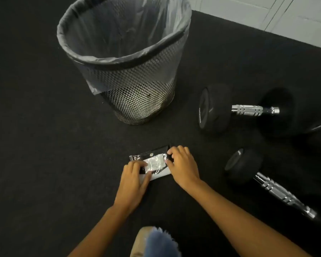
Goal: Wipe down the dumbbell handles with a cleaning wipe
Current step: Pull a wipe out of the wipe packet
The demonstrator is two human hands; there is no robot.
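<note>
A flat black and silver wipe packet (152, 161) lies on the dark floor mat in front of me. My left hand (132, 179) holds its near left end, thumb and fingers on the foil. My right hand (182, 165) pinches the packet's right end with curled fingers. Two black dumbbells lie to the right. The far dumbbell (248, 109) shows a chrome handle between its heads. The near dumbbell (278, 192) points its chrome handle toward the lower right corner. No loose wipe is visible outside the packet.
A black mesh wastebasket (135, 97) with a clear plastic liner stands just beyond the packet. The mat's edge and a pale floor (295, 21) show at the top right. A knee and a blue garment (156, 242) sit at the bottom.
</note>
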